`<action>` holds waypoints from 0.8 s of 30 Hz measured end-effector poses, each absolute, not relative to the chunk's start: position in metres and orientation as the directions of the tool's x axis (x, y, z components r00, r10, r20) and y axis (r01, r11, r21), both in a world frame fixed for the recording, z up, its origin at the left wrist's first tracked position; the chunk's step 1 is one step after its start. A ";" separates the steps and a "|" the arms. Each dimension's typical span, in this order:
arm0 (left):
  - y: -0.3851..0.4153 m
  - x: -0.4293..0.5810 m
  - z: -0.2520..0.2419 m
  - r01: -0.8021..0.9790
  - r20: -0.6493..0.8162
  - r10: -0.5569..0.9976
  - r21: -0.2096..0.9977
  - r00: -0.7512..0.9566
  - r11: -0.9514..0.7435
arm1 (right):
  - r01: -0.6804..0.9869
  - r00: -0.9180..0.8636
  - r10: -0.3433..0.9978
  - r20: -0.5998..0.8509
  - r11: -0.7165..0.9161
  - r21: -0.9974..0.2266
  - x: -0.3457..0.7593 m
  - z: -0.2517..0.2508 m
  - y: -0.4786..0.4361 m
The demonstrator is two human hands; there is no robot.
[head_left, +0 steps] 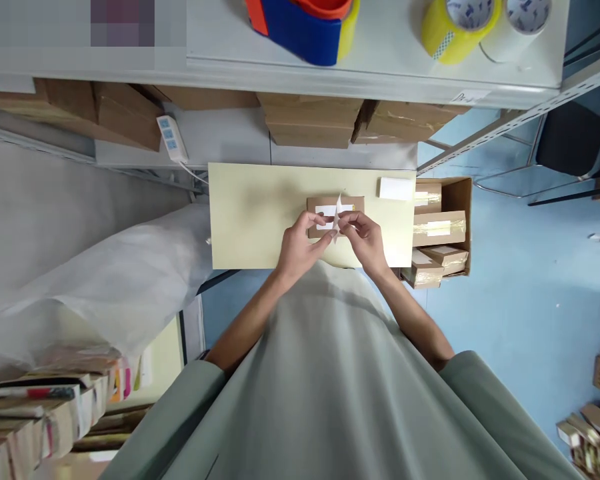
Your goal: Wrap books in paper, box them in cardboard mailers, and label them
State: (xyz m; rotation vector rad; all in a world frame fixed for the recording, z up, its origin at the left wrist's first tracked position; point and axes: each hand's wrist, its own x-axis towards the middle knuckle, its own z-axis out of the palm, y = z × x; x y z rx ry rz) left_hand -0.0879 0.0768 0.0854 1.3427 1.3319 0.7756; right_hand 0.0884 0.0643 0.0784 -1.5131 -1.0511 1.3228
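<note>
Between my two hands, above the table's front half, is a small white label sheet [337, 217], seen nearly edge-on. The fingers of my left hand [303, 241] pinch it from the left side. From the right, my right hand [365, 239] pinches it with thumb and forefinger. Beneath them a small brown cardboard box [312, 202] lies on the pale yellow table [255, 217], with a white patch showing on its top. The sheet and my fingers hide part of the box. A white block or stack of labels [397, 189] lies at the table's right rear.
An open carton [469, 227] of taped boxes stands right of the table. Overhead, a shelf [380, 77] carries a tape dispenser [305, 33] and tape rolls [460, 30]. A power strip [171, 139] hangs at back left. Translucent plastic wrap [130, 280] bulges at left.
</note>
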 end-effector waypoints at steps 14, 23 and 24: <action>0.085 -0.071 0.048 0.075 -0.486 0.872 0.873 0.054 0.482 | 0.137 0.193 0.898 -0.394 -0.423 -0.896 0.190 0.011 0.061; 0.085 -0.063 0.045 0.085 -0.517 0.852 0.856 0.086 0.511 | 0.080 0.111 0.866 -0.487 -0.496 -0.864 0.186 -0.006 0.063; 0.084 -0.062 0.043 0.071 -0.524 0.847 0.852 0.085 0.519 | 0.083 0.118 0.866 -0.487 -0.497 -0.864 0.186 -0.007 0.063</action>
